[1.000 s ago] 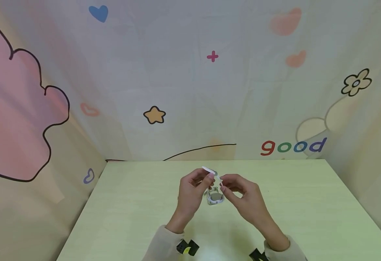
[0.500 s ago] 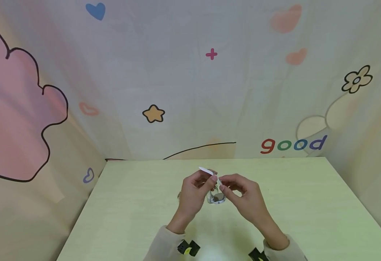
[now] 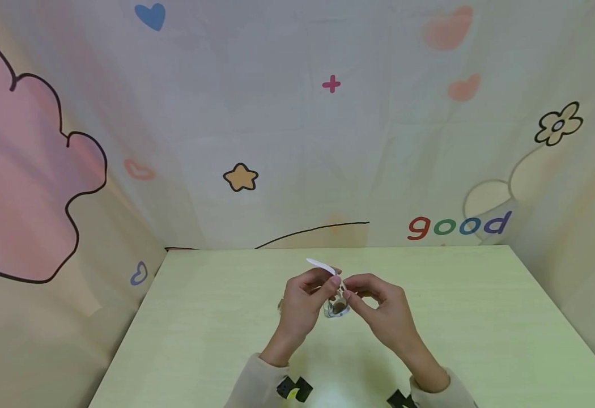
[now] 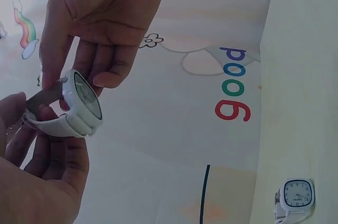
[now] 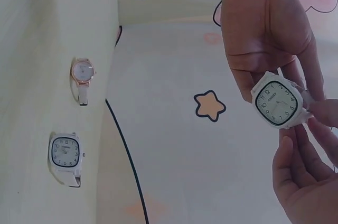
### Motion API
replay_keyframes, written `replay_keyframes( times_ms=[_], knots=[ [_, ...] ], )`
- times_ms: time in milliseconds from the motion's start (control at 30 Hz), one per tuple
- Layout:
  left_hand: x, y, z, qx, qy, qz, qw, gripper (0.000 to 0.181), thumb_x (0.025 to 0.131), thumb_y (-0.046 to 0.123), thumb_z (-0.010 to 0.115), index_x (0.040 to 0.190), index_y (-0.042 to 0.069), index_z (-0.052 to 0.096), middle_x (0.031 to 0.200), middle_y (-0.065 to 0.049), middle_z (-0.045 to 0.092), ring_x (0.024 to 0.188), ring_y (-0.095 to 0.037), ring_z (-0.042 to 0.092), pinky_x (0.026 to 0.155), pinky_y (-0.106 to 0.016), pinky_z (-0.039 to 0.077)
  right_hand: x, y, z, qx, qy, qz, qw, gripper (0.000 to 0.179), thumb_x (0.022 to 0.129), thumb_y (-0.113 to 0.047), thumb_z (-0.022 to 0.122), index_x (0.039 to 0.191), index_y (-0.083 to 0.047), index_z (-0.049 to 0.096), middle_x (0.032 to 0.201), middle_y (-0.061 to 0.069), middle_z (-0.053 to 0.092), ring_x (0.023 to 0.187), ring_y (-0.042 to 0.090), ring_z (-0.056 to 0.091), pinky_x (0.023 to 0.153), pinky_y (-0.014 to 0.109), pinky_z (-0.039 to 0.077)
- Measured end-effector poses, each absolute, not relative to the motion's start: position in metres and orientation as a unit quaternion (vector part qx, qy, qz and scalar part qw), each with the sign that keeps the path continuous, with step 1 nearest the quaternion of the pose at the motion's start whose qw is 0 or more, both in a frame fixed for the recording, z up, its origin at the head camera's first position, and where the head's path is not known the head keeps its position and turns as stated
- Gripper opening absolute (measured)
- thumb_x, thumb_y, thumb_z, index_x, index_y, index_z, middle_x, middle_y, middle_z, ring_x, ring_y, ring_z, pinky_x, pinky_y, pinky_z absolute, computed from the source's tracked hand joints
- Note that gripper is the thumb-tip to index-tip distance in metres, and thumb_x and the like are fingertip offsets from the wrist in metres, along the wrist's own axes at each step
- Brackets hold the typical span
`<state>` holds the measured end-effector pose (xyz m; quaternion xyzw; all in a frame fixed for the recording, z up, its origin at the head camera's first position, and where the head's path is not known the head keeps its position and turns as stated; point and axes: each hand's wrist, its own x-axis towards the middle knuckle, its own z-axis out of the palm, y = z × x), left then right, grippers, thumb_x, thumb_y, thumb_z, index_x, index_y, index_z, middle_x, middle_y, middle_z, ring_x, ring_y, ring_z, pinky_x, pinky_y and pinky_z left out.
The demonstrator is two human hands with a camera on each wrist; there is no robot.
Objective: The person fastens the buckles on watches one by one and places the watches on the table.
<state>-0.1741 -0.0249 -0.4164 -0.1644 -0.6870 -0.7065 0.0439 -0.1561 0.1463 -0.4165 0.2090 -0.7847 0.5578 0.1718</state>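
Note:
A white wristwatch hangs between my two hands above the table. Its rounded-square dial faces the wrist cameras, while the head view looks onto the grey case back. My left hand pinches the strap between thumb and fingers, and a white strap end sticks out above it. From the other side my right hand pinches the strap near the left thumb, fingers curled. In the left wrist view the white strap bends from the case to the fingertips. The fingers hide the buckle area.
On the pale table lie a small rose-gold watch with a light strap and a white square watch, both in the right wrist view. My hands mostly hide them in the head view. A patterned curtain stands behind the table.
The white strap end has swung leftward and up over the left hand. The held watch's case has turned slightly, and the hands have drawn a little closer together.

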Motion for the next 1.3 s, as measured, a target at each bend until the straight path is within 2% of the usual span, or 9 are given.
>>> replay_keyframes(
  times_ms=[133,267,400,667,967,1100,1200,1300],
  knots=[
    [-0.174,-0.025,-0.416,-0.161,-0.685,-0.709,0.043,0.020,0.094,0.026,0.067,0.107,0.012,0.073,0.101,-0.016,0.072,0.084,-0.009,0.067,0.073,-0.026,0.056,-0.156,0.146,-0.419,0.207,-0.785,0.562,0.160,0.022,0.087,-0.005,0.073,0.107,-0.013,0.069,0.093,0.000,0.071,0.085,0.008,0.067,0.081,0.026,0.056],
    [-0.173,-0.026,-0.416,-0.163,-0.682,-0.712,0.038,0.021,0.095,0.026,0.066,0.107,0.010,0.072,0.105,-0.020,0.071,0.086,-0.010,0.067,0.075,-0.026,0.056,-0.155,0.145,-0.422,0.211,-0.785,0.557,0.171,0.019,0.087,-0.004,0.073,0.102,-0.014,0.070,0.093,0.000,0.072,0.084,0.008,0.067,0.080,0.024,0.055],
    [-0.173,-0.027,-0.418,-0.172,-0.687,-0.705,0.027,0.020,0.094,0.023,0.067,0.108,0.009,0.072,0.106,-0.016,0.071,0.089,-0.009,0.067,0.078,-0.026,0.056,-0.156,0.144,-0.422,0.224,-0.773,0.559,0.197,0.019,0.087,0.000,0.072,0.101,-0.013,0.071,0.094,0.003,0.073,0.083,0.008,0.066,0.078,0.020,0.054],
    [-0.173,-0.029,-0.421,-0.197,-0.657,-0.727,0.017,0.024,0.095,0.020,0.065,0.109,-0.001,0.068,0.100,-0.023,0.067,0.082,-0.008,0.064,0.079,-0.025,0.056,-0.155,0.142,-0.424,0.230,-0.766,0.571,0.186,0.024,0.086,0.000,0.072,0.107,-0.012,0.070,0.100,0.005,0.072,0.087,0.012,0.067,0.080,0.025,0.055],
    [-0.175,-0.030,-0.422,-0.190,-0.667,-0.720,-0.016,0.025,0.094,0.022,0.067,0.109,0.002,0.069,0.102,-0.021,0.070,0.085,-0.008,0.066,0.080,-0.025,0.055,-0.155,0.142,-0.424,0.241,-0.756,0.579,0.185,0.020,0.087,0.003,0.070,0.102,-0.010,0.071,0.096,0.006,0.073,0.087,0.006,0.066,0.080,0.020,0.053],
    [-0.175,-0.031,-0.423,-0.189,-0.672,-0.715,-0.033,0.022,0.095,0.021,0.066,0.107,0.003,0.070,0.099,-0.021,0.069,0.083,-0.007,0.066,0.079,-0.024,0.055,-0.156,0.143,-0.427,0.235,-0.758,0.582,0.178,0.018,0.088,-0.001,0.071,0.103,-0.012,0.071,0.096,0.003,0.073,0.087,0.009,0.066,0.080,0.021,0.053],
    [-0.174,-0.031,-0.423,-0.189,-0.678,-0.709,-0.033,0.021,0.095,0.021,0.066,0.106,0.003,0.070,0.100,-0.020,0.070,0.084,-0.007,0.066,0.079,-0.024,0.055,-0.156,0.144,-0.428,0.231,-0.762,0.581,0.169,0.016,0.089,-0.004,0.070,0.103,-0.013,0.071,0.098,0.002,0.073,0.089,0.013,0.067,0.082,0.021,0.053],
    [-0.173,-0.032,-0.423,-0.189,-0.694,-0.694,-0.020,0.023,0.095,0.024,0.067,0.105,0.004,0.070,0.102,-0.018,0.070,0.087,-0.009,0.066,0.080,-0.024,0.056,-0.156,0.146,-0.428,0.224,-0.766,0.577,0.175,0.016,0.091,-0.002,0.067,0.104,-0.011,0.071,0.098,0.004,0.073,0.090,0.011,0.067,0.083,0.020,0.053]
  ],
)
